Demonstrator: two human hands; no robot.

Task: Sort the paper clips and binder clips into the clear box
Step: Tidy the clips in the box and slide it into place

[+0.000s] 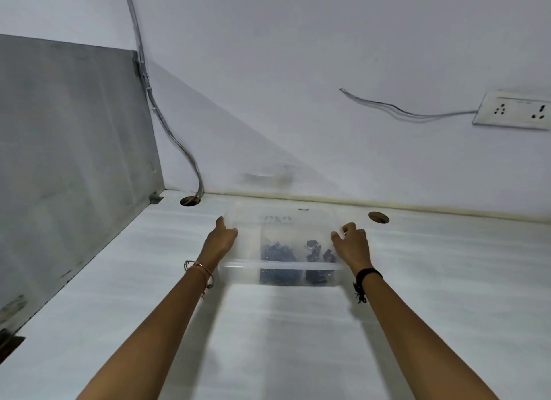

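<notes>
A clear box (280, 250) sits on a white desk (298, 340), near the back edge where the desk meets the wall (298, 72). The picture is a bit blurry.

The box has walls inside that split it into parts. In the middle part near the front there is a heap of dark clips (277, 250). In the right part there are a few black clips (317, 250), a bit bigger. I cannot tell which are paper clips and which are binder clips. At the back of the box there are some small thin things that are too faint to make out. The left part looks bare.

Two bare arms reach out to the box. The left hand (222, 238) is at the left side of the box. Its fingers are held close together and point to the back, and the thumb touches the box's rim. The right hand (351, 244) is at the right side of the box. Its fingers are curled a little and lie on the rim there. I cannot tell if the hands grip the box or just touch it.

The left wrist has thin bands (199, 270). The right wrist has a black band (365, 276).

The desk has two round holes (378, 217) at the back. A cable (155, 101) runs down the wall into the left hole. A grey panel (68, 161) stands at the left of the desk. A socket (515, 110) is on the wall at the right, with thin wires (402, 112) beside it.
</notes>
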